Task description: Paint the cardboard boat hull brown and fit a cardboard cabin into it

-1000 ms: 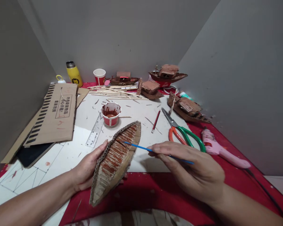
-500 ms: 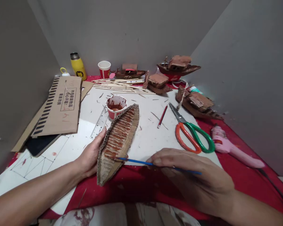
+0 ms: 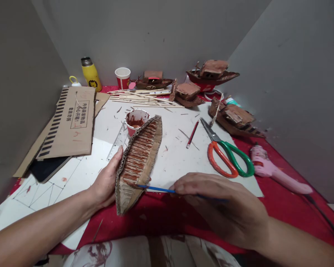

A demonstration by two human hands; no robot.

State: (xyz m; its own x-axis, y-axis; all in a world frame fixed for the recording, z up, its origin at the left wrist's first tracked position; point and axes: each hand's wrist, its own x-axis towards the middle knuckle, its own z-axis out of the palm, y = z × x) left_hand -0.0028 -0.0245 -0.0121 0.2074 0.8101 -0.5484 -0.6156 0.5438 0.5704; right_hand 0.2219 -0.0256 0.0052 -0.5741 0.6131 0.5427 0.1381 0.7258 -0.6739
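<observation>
My left hand [image 3: 108, 181] is closed round the left side of a cardboard boat hull [image 3: 140, 155], holding it tilted with its inside facing me. Reddish-brown paint covers most of the ribbed inside; the lower tip is bare cardboard. In my right hand [image 3: 211, 200] a thin blue paintbrush [image 3: 158, 189] is pinched, its bristles touching the hull's inside near the lower end of the painted part. Just behind the hull stands a paper cup [image 3: 136, 120] with brown paint inside. A clear ruler [image 3: 117, 144] lies partly under the cup and hull.
Scissors [image 3: 222, 152] and a pencil [image 3: 193, 134] lie to the right, with a pink glue gun [image 3: 275, 170] beyond. Several brown model boats [image 3: 233, 116] and wooden sticks [image 3: 144, 99] sit at the back. Cardboard [image 3: 72, 126] covers part of a dark phone-like slab [image 3: 48, 168] on the left.
The brush has shifted slightly left and its tip stays on the hull's lower inside. My right hand has moved a little left. The whole view has shifted slightly.
</observation>
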